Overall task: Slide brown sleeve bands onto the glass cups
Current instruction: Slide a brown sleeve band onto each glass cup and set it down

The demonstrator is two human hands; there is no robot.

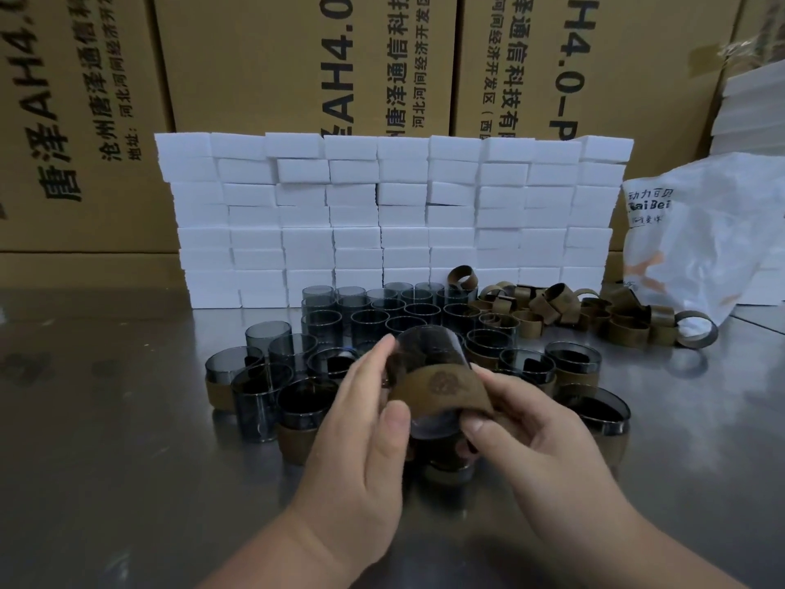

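Fingers (pixel 395 420) of left hand (pixel 361 444) and right hand (pixel 543 431) clamp a brown sleeve band (pixel 441 386) around the tilted glass cup (pixel 429 344); beside that cup several banded cups (pixel 303 412) stand, behind it many bare cups (pixel 369 318) and loose bands (pixel 552 310) remain, so work is judged under half done.

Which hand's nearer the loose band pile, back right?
Right. The right hand, pinching the sleeve band on the held cup, is in front-left of the loose band pile; the left hand grips the cup, farther left.
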